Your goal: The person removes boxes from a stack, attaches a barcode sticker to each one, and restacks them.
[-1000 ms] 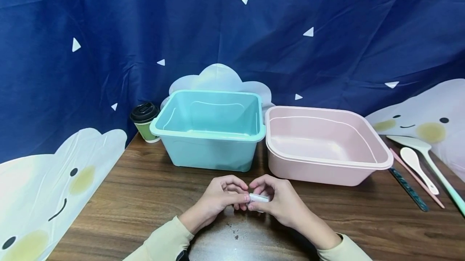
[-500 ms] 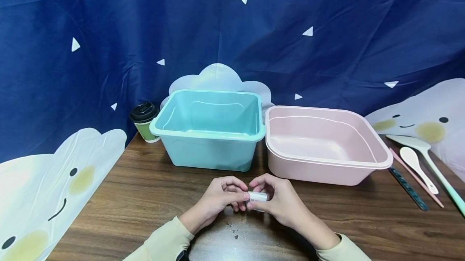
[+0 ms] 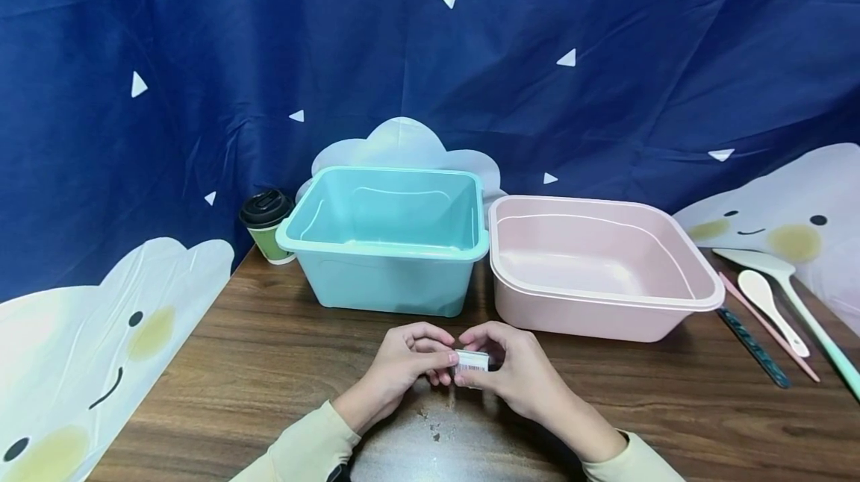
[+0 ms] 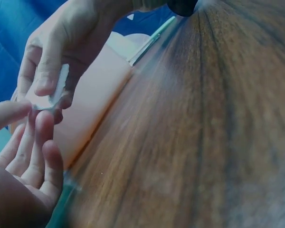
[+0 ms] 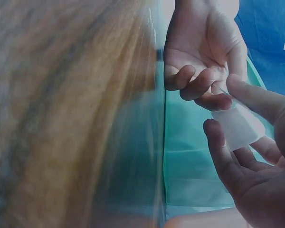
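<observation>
Between both hands, above the near middle of the table, is a small white block (image 3: 472, 360) with a barcode on its side. My right hand (image 3: 516, 364) holds it between thumb and fingers from the right. At its left end, my left hand (image 3: 398, 361) pinches it with thumb and fingertips. The right wrist view shows a broad, pale face of the block (image 5: 242, 129), with the left fingers curled near its upper end. In the left wrist view, the right thumb lies across the block (image 4: 61, 84), and its far part is hidden.
A blue-green bin (image 3: 390, 273) and a pink basin (image 3: 584, 318) stand side by side behind the hands. A lidded green cup (image 3: 269, 232) is at the back left. A dark strip (image 3: 755, 348), pink stick (image 3: 773, 325), white spoon (image 3: 773, 310) and long-handled turner (image 3: 809, 310) lie right.
The white block has turned between the fingers, so its barcode side now faces the head camera. It has shifted slightly left with the hands, and both hands keep hold of it.
</observation>
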Motion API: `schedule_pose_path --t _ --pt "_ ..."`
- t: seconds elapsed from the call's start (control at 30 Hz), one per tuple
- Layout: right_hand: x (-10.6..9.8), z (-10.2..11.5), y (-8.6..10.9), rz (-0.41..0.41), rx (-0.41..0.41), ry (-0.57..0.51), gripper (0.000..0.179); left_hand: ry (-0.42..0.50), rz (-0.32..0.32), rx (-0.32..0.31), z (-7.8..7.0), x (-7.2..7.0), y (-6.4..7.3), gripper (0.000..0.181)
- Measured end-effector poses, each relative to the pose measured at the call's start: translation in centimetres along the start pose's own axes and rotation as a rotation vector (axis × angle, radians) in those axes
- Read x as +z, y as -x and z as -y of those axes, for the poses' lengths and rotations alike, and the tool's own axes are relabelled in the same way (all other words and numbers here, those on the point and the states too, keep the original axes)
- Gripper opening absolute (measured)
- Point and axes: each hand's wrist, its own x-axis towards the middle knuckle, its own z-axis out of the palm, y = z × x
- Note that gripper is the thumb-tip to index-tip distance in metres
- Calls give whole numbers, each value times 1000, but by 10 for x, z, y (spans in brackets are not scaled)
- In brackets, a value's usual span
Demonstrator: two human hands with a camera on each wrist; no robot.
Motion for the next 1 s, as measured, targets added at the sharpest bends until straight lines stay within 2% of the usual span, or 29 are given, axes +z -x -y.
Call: schedule_pose_path --t 0.2,0.37,0.67,1.0 --pt "-2 0 -1 -8 38 -55 34 -9 -32 31 1 0 -1 37" --pt "-6 -2 -4 -25 79 -74 30 -15 -31 20 0 -1 -1 40" --pt "-11 -3 -6 -38 92 -92 27 -24 10 4 -2 -1 -1 43" --pt "-14 -3 -6 -71 79 -23 22 -31 102 47 -1 -3 1 48"
